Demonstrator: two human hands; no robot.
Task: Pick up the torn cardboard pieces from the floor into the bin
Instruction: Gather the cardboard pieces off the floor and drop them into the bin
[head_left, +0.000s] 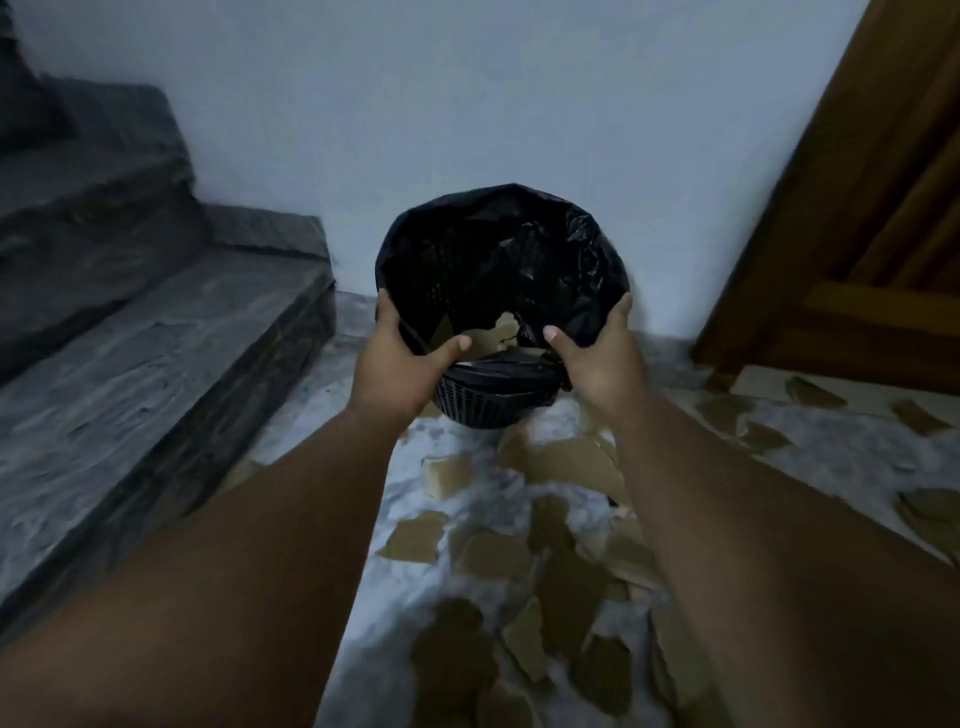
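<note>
A black mesh bin lined with a black plastic bag is tilted toward me near the white wall. My left hand grips its rim on the left, thumb inside. On the right side of the rim, my right hand grips it the same way. A few torn cardboard pieces lie inside the bin. Several more brown cardboard pieces are scattered on the marbled floor between my forearms and below the bin.
Dark grey stone steps rise on the left. A brown wooden door leans along the right. More cardboard scraps lie on the floor at the right, near the door.
</note>
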